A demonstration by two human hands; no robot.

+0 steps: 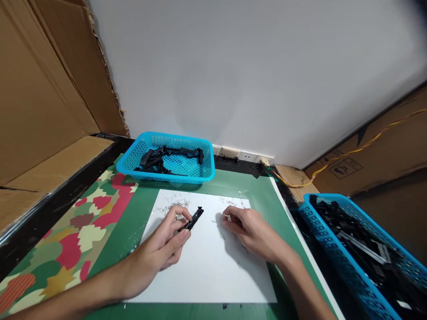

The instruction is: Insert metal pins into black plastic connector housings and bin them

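The fingers (180, 211) of the left hand (159, 249) pinch a black part (196, 218), tilted above the paper (207, 275), while those of the right hand (249, 226) curl inward, though whether they meet or grip anything I cannot tell. Beyond, metal bits (174, 207) lie scattered toward the paper's far edge. Past that, a blue basket (167, 178) of other black pieces (148, 157) stands on the green counter (258, 191).

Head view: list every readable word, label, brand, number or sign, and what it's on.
No words, brands or numbers are readable.
Framed printed sign on the right-hand cardboard: too blurred to read; smaller marks beside it, likewise.
White patch in the right-hand blue basket: no legible text.
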